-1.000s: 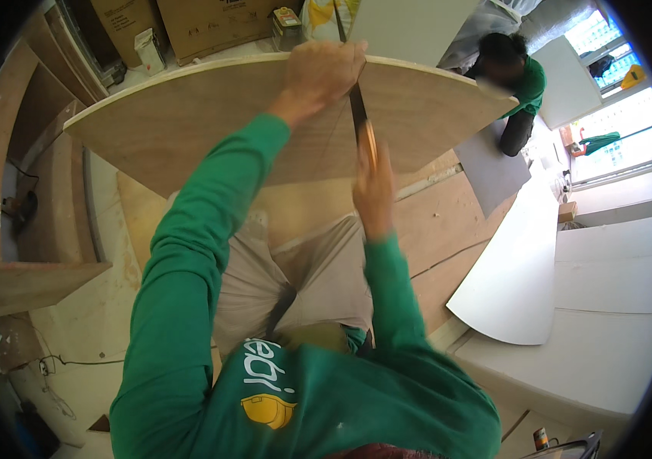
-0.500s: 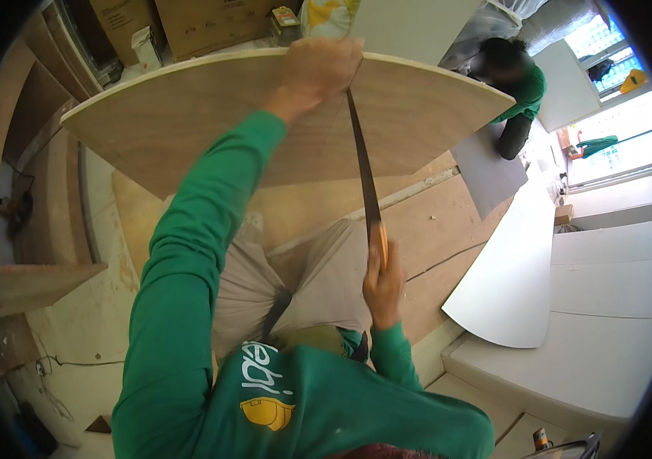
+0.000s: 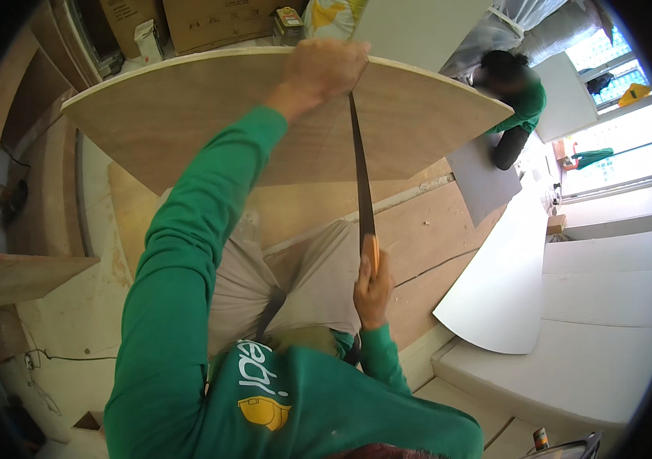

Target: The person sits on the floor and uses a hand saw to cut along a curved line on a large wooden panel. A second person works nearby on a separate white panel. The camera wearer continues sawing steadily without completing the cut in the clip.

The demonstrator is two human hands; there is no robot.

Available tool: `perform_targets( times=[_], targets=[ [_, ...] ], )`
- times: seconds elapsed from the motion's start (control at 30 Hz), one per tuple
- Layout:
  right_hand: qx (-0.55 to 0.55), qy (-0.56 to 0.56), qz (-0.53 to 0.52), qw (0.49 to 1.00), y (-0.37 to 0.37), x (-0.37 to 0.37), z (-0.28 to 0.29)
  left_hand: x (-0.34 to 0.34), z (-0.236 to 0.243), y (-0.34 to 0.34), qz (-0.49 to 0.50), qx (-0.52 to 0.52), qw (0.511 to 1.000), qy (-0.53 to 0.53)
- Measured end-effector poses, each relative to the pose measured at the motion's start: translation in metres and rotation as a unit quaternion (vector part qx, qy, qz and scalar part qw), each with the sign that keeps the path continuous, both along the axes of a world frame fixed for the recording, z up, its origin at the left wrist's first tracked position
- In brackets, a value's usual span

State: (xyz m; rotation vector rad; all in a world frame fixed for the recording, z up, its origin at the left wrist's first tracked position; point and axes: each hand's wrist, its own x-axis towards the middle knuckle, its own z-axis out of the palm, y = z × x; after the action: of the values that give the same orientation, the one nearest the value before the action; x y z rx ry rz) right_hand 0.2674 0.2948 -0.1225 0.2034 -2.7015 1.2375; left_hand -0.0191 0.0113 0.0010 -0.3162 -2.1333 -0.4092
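Brown wooden curve-edged board [image 3: 188,126]: left hand [image 3: 318,75] clasping its rim. Orange-handled dark-bladed saw [image 3: 362,168]: gripped by right hand [image 3: 374,294], below board.

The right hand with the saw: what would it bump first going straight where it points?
The right hand would probably meet the plywood panel first, along the line of the handsaw, near the left hand. Depth is hard to judge, so the exact spot is unclear.
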Motion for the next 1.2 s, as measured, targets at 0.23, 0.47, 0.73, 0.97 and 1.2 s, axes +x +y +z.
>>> perform_targets(
  times=[0.23, 0.47, 0.73, 0.97, 1.2],
  targets=[
    [-0.032, 0.138, 0.019, 0.99, -0.085, -0.169, 0.03, 0.0, 0.001, -0.006, -0.027, -0.036, 0.998, -0.034],
    [0.005, 0.127, 0.02, 0.992, -0.118, -0.181, 0.07, 0.027, 0.011, -0.026, -0.027, -0.062, 0.991, -0.114],
    [-0.042, 0.097, 0.036, 0.994, -0.154, -0.143, 0.074, 0.069, 0.023, -0.062, 0.007, -0.04, 0.988, -0.15],
    [-0.154, 0.192, 0.044, 0.968, -0.157, -0.153, 0.023, 0.061, 0.026, -0.061, 0.009, -0.017, 0.986, -0.168],
    [-0.057, 0.137, 0.033, 0.988, -0.153, -0.143, 0.032, 0.045, 0.011, -0.075, 0.055, -0.016, 0.983, -0.174]
  ],
)
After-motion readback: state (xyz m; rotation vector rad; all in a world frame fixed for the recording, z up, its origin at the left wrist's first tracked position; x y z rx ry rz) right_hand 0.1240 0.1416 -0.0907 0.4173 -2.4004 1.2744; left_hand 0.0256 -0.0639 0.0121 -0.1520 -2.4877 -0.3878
